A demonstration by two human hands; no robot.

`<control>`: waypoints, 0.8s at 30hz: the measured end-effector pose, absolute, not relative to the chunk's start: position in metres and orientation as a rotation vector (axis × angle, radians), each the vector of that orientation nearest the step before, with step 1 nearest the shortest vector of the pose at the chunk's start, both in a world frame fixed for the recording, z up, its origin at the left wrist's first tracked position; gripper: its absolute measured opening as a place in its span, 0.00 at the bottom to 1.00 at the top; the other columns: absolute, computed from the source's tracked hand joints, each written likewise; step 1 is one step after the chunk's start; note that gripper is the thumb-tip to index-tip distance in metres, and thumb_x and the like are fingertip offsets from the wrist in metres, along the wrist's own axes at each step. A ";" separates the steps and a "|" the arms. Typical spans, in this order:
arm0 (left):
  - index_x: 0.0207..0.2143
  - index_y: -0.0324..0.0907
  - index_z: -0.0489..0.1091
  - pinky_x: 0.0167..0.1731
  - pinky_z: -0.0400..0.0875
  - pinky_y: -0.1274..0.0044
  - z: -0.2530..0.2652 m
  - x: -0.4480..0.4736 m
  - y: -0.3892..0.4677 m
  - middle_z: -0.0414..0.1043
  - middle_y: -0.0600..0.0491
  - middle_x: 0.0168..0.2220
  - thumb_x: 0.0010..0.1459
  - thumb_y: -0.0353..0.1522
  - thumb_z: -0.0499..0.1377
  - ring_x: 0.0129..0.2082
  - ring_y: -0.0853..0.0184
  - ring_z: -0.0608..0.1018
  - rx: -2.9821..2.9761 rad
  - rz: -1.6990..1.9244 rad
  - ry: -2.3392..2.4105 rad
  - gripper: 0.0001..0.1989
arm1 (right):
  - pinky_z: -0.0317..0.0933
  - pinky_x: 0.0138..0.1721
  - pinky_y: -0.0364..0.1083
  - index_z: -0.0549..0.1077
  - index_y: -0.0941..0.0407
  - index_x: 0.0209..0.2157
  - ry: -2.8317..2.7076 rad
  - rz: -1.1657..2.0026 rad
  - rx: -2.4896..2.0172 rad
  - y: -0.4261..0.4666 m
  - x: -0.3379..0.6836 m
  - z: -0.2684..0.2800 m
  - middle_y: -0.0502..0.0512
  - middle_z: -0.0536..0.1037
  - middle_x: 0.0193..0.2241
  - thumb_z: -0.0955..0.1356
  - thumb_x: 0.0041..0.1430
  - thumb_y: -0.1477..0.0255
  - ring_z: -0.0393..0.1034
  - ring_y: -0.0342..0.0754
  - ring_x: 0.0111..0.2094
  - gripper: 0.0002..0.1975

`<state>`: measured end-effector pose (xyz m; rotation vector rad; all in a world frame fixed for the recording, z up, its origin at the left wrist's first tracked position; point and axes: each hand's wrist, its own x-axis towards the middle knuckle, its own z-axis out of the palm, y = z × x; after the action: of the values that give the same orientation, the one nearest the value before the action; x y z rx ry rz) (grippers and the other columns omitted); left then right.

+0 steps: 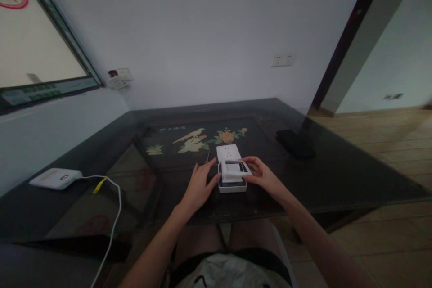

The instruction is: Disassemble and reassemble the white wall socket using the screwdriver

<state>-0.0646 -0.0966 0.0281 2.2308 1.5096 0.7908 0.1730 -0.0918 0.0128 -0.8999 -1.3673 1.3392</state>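
Observation:
A white rectangular frame [233, 175] is pinched at its right side between the thumb and fingers of my right hand [262, 176]. It is tilted over a shallow white box [232, 189] with a dark interior. My left hand [200, 185] lies along the box's left side, fingers stretched and apart, thumb tip at the box edge. Directly behind the box is a white wall socket panel [227, 151], face up on the table. A thin metal tool [208, 156], too small to make out fully, lies just beyond my left fingertips.
The dark glass-topped table [303, 184] bears a bird-and-flower picture [192, 140]. At the right lies a black pouch-like item [295, 144]. On the left, a white device [56, 178] trails a white cable [118, 207] over the front edge. Wall sockets [282, 60] are behind.

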 end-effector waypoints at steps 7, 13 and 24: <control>0.53 0.38 0.67 0.60 0.57 0.72 0.060 -0.042 -0.013 0.65 0.45 0.58 0.60 0.30 0.52 0.59 0.63 0.66 2.481 0.524 1.309 0.19 | 0.58 0.58 0.53 0.69 0.50 0.43 -1.235 1.247 -0.906 -0.088 0.177 0.015 0.53 0.73 0.47 0.74 0.47 0.62 0.66 0.52 0.54 0.21; 0.55 0.39 0.66 0.57 0.61 0.72 0.062 -0.022 0.012 0.68 0.44 0.56 0.52 0.37 0.63 0.56 0.58 0.70 2.554 0.228 1.168 0.29 | 0.57 0.59 0.53 0.71 0.49 0.42 -1.047 1.176 -0.849 -0.083 0.184 0.011 0.53 0.72 0.47 0.73 0.49 0.61 0.66 0.51 0.53 0.19; 0.57 0.40 0.64 0.53 0.63 0.74 0.069 -0.024 0.037 0.67 0.46 0.57 0.53 0.43 0.61 0.55 0.58 0.71 2.652 0.110 1.092 0.31 | 0.53 0.61 0.55 0.72 0.49 0.43 -0.997 1.179 -0.838 -0.084 0.184 0.012 0.53 0.72 0.50 0.73 0.49 0.62 0.62 0.52 0.56 0.19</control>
<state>-0.0239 0.0368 0.0689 2.6522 1.0922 0.1105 0.1837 -0.0839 0.0116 -0.8383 -0.9974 1.1785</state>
